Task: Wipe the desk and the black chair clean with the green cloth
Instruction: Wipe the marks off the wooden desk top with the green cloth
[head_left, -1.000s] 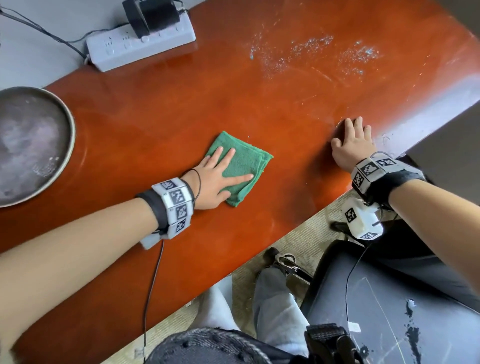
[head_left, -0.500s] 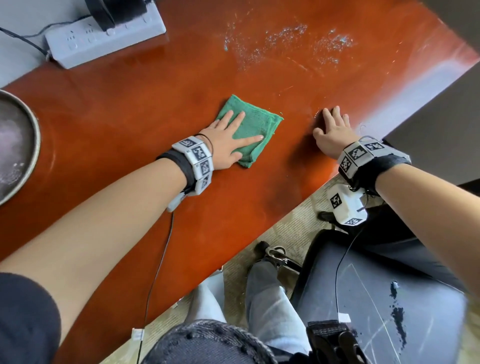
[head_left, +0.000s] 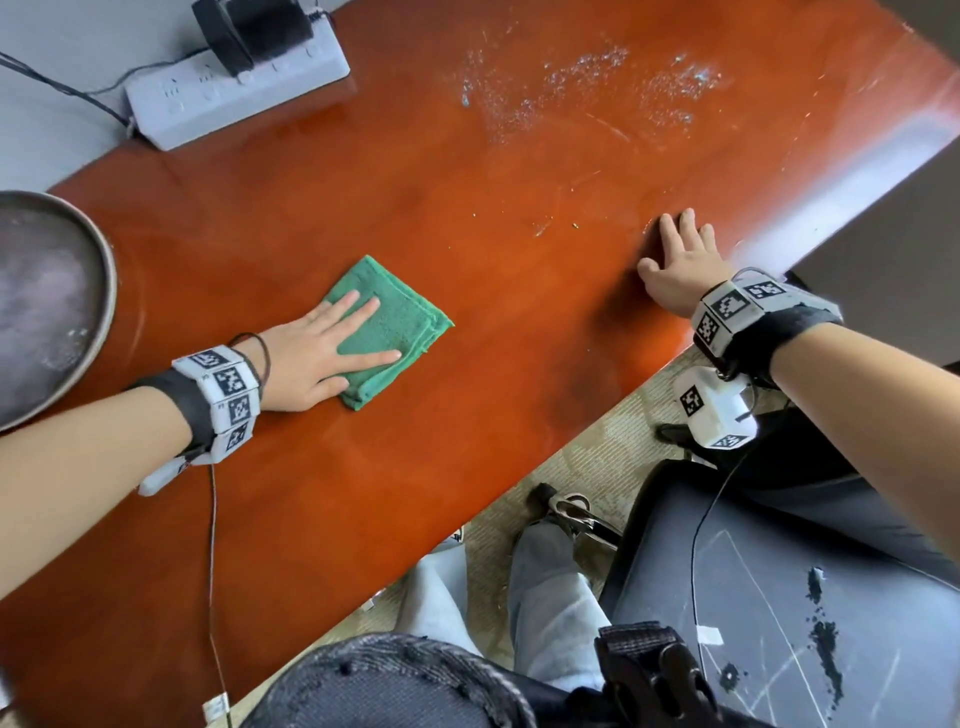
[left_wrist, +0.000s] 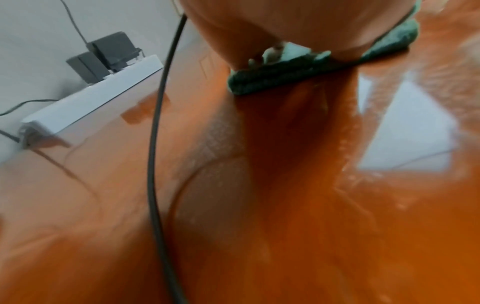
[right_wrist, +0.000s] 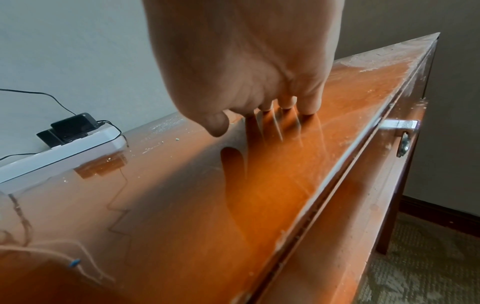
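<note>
Office or study room: glossy wooden desk (head_left: 467, 218) against plain wall; power strip (head_left: 239, 98) at desk's back edge; black chair (head_left: 779, 597) beside desk; carpet (head_left: 587, 457) beneath.

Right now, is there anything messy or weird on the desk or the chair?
Yes. White crumbly specks are spilled over the far part of the desk, well beyond the green cloth under the left hand. The black chair seat has dark smudges and pale scratch-like lines too.
</note>
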